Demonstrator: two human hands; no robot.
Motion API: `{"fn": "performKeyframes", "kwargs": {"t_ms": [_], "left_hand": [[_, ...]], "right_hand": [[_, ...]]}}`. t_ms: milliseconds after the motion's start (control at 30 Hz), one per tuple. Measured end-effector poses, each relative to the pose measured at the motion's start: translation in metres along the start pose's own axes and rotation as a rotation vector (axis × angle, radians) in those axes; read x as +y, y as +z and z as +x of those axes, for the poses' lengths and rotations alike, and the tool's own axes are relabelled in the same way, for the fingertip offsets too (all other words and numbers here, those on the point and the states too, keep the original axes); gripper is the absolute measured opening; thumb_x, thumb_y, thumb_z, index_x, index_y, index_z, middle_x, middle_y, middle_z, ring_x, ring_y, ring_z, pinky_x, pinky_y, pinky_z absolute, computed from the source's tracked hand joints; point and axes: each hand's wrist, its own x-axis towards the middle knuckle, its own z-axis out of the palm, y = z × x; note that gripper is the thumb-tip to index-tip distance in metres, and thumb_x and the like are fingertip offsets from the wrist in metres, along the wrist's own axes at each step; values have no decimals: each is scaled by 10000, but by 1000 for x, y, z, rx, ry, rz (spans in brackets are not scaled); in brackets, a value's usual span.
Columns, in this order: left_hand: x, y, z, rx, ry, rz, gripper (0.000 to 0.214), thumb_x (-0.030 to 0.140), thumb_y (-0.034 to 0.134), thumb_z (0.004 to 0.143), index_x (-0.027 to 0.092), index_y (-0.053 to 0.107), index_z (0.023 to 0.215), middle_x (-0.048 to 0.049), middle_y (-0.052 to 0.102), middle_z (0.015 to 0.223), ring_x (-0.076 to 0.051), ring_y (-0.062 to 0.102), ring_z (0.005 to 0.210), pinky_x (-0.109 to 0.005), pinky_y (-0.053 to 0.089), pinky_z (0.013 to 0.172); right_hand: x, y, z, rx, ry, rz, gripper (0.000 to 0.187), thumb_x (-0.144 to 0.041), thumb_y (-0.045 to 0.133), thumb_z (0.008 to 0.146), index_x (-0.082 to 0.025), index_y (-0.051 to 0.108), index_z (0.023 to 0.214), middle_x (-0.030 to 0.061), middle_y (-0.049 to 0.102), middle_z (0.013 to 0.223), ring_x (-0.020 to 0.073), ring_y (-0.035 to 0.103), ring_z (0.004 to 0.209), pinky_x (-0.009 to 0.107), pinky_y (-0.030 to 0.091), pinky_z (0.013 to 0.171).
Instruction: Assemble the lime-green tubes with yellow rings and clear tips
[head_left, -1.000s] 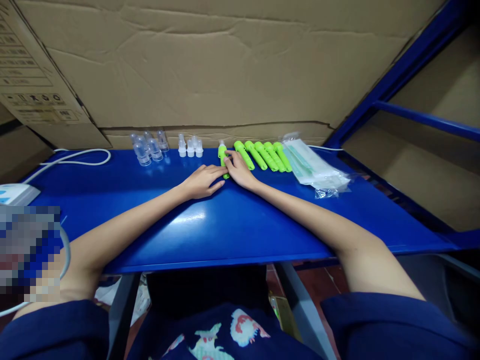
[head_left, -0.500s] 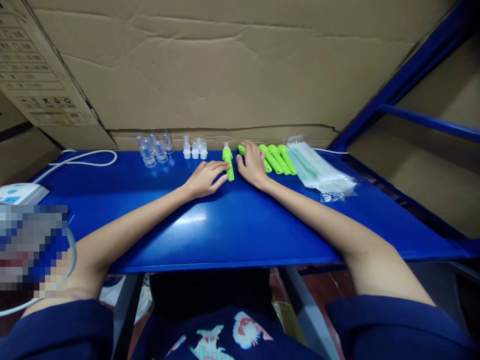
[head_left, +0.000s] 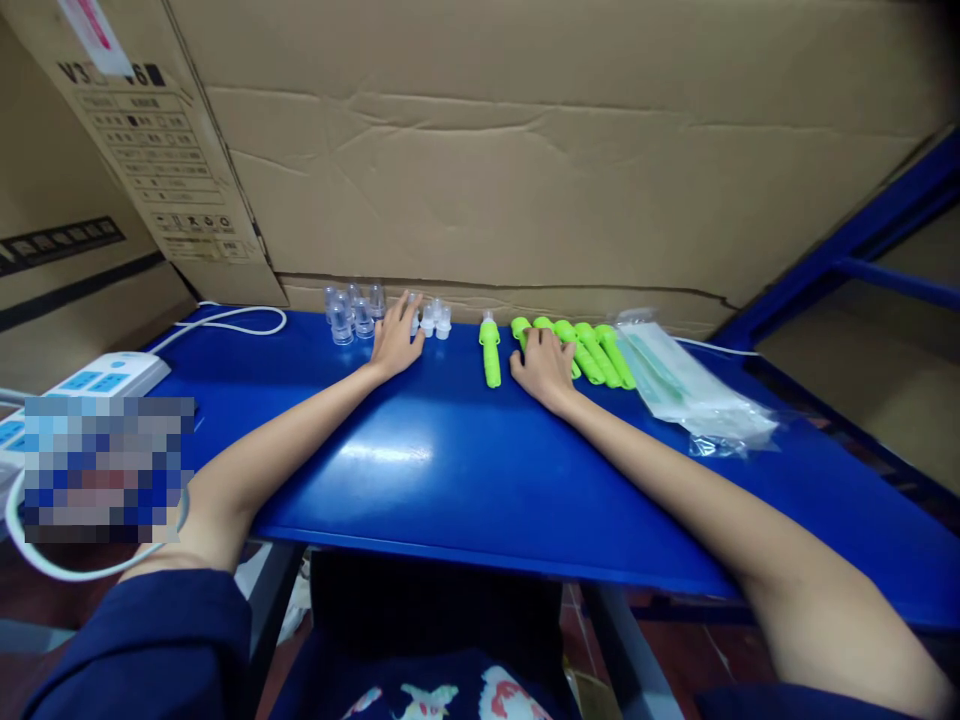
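My left hand reaches to a small group of white translucent plastic caps, its fingers spread around the leftmost one. Whether it touches that cap I cannot tell. My right hand lies with fingers apart over the left end of a row of bright green, torch-shaped plastic tubes, partly hiding them. Between my hands, one green torch-shaped tube lies by itself, with a clear white piece at its far end.
Several clear plastic cups stand left of my left hand. A plastic-wrapped pack lies to the right on the blue table. A white power strip with cables sits at the left; a cardboard wall rises behind.
My left hand has left the single green tube and moved left to the white caps. My right hand stays over the green row. The view has shifted, so things appear further right.
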Motion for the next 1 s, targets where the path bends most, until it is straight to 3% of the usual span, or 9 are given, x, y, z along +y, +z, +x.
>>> {"fn": "performKeyframes", "kwargs": {"t_ms": [233, 367, 533, 733, 867, 1000], "left_hand": [[0, -2, -1, -15, 29, -16, 465, 205, 509, 907, 206, 485, 1371, -161, 578, 1397, -331, 545, 1312, -582, 436, 1067], [-4, -3, -1, -48, 49, -59, 454, 141, 519, 884, 195, 476, 1333, -148, 647, 1239, -298, 622, 1190, -532, 487, 1019], [-15, 3, 1, 18, 56, -108, 376, 154, 518, 912, 193, 472, 1283, -132, 662, 1180, -254, 659, 1096, -469, 523, 974], [-12, 9, 10, 194, -75, -335, 444, 471, 476, 1006, 200, 335, 1327, -107, 651, 1089, -166, 695, 906, -295, 536, 735], [7, 13, 14, 361, -130, -718, 533, 615, 612, 900, 239, 392, 1208, -13, 618, 901, -116, 645, 750, -231, 479, 638], [32, 13, 9, 349, -111, -930, 575, 637, 690, 825, 256, 419, 1161, 0, 634, 901, -108, 650, 771, -229, 487, 679]], "right_hand": [[0, 1, 1, -44, 36, 47, 438, -259, 419, 932, -36, 509, 1299, 288, 539, 1273, 394, 563, 1115, 548, 379, 975], [1, 1, 3, -88, 55, 86, 451, -218, 391, 937, -13, 476, 1329, 290, 571, 1282, 403, 549, 1192, 552, 379, 999], [2, 0, 3, -5, 29, 198, 507, -221, 353, 942, -18, 423, 1401, 284, 530, 1411, 398, 507, 1289, 564, 359, 1024], [1, 0, 0, 192, -176, 273, 503, -294, 311, 984, -85, 419, 1428, 234, 608, 1339, 339, 585, 1156, 495, 374, 951], [-3, 1, -4, 306, -418, 209, 438, -267, 330, 1011, -113, 468, 1397, 195, 639, 1343, 305, 617, 1141, 435, 330, 929], [-6, -1, -7, 346, -599, 97, 379, -198, 347, 1030, -134, 533, 1354, 158, 677, 1314, 251, 659, 1050, 402, 273, 896]]}}
